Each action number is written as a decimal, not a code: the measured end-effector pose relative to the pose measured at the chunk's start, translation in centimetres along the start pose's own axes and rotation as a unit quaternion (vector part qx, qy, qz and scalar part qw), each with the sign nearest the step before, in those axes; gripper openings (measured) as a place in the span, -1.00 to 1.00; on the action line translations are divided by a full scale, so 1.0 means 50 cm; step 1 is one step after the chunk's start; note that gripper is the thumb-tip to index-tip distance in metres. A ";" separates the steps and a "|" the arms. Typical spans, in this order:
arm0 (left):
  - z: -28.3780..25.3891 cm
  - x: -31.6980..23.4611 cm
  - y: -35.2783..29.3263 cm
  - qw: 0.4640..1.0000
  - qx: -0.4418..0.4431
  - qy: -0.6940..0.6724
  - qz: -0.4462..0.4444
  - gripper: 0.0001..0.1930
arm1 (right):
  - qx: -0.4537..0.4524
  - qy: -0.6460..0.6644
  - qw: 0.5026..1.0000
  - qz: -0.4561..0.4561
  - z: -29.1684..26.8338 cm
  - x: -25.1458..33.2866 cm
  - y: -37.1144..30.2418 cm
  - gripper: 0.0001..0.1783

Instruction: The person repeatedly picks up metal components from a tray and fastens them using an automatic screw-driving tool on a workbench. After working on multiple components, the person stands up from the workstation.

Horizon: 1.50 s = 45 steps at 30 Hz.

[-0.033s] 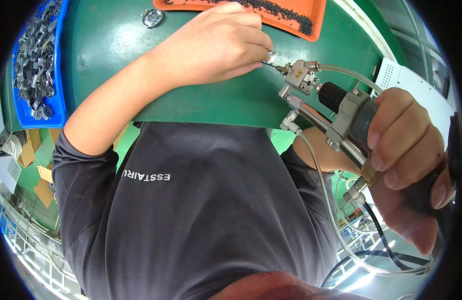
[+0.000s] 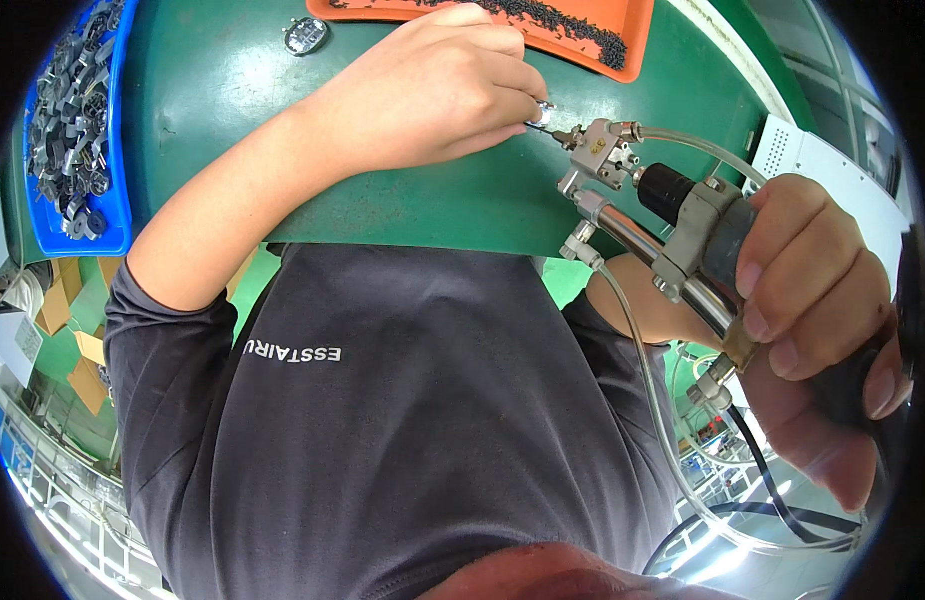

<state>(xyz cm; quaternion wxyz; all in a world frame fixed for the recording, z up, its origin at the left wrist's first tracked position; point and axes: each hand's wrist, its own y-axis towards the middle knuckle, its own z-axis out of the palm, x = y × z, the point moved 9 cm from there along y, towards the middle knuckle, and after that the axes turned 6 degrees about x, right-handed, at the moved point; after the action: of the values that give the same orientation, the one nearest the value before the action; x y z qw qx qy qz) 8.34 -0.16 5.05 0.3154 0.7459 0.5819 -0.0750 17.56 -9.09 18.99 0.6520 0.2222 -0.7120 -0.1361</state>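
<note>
My left hand [image 2: 452, 88] rests over the green table with its fingers pinched together on a small shiny metal part [image 2: 542, 114], mostly hidden by the fingertips. My right hand [image 2: 817, 275] wraps round the back end of a hose-fed hand tool [image 2: 637, 190]. It has a silver block, a black cylinder and a steel rod alongside. The tool's thin tip points left and meets or nearly meets the part at my left fingertips; I cannot tell if they touch. Behind my left hand lies a round, shiny metal piece with a dark rim [image 2: 305, 36].
An orange tray [image 2: 637, 45] of tiny black pieces sits at the far edge. At the left stands a blue bin [image 2: 57, 245] full of grey and black parts. A white box [image 2: 832, 180] is beyond my right hand. Clear hoses [image 2: 654, 395] loop down from the tool.
</note>
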 end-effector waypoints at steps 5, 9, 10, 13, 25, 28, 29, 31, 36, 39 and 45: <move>0.018 0.005 -0.003 1.000 -0.007 -0.006 0.014 -0.84 | -0.017 0.022 1.000 -0.014 0.010 -0.002 0.015 -0.44; 0.030 -0.006 0.001 0.999 -0.010 -0.003 0.032 -0.85 | -0.094 0.055 0.994 0.025 0.000 -0.026 0.028 -0.63; 0.030 -0.011 -0.001 1.000 -0.011 0.012 0.026 -0.85 | -0.077 0.053 0.995 0.018 0.007 -0.023 0.028 -0.63; 0.022 -0.019 -0.013 1.000 -0.008 0.002 0.003 -0.86 | -0.049 0.043 0.998 -0.026 0.016 -0.005 0.017 -0.59; -0.134 -0.009 -0.214 0.978 -0.074 0.122 -0.152 -0.80 | -0.131 0.031 0.988 -0.072 -0.055 0.075 -0.054 -0.39; -0.154 0.032 -0.243 0.961 -0.134 0.083 -0.229 -0.72 | -0.106 0.032 0.991 -0.074 -0.051 0.069 -0.049 -0.39; -0.151 0.036 -0.238 0.960 -0.135 0.084 -0.230 -0.72 | -0.106 0.032 0.991 -0.078 -0.051 0.068 -0.049 -0.40; -0.163 0.057 -0.236 0.934 -0.189 0.077 -0.293 -0.53 | -0.100 0.037 0.991 -0.082 -0.050 0.063 -0.048 -0.40; -0.157 0.091 -0.223 0.934 -0.124 0.039 -0.333 -0.25 | -0.102 0.042 0.989 -0.094 -0.038 0.055 -0.046 -0.40; -0.140 0.093 -0.212 0.945 -0.053 0.050 -0.319 -0.26 | -0.094 0.037 0.991 -0.091 -0.034 0.051 -0.046 -0.40; -0.138 0.095 -0.218 0.945 -0.075 0.111 -0.299 -0.43 | -0.101 0.027 0.991 -0.088 -0.043 0.048 -0.048 -0.41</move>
<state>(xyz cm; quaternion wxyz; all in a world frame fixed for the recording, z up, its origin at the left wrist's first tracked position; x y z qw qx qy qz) -1.92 8.92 4.05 0.2673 0.5155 0.8132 -0.0383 19.92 -12.13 20.18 0.6754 0.2205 -0.6547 -0.2581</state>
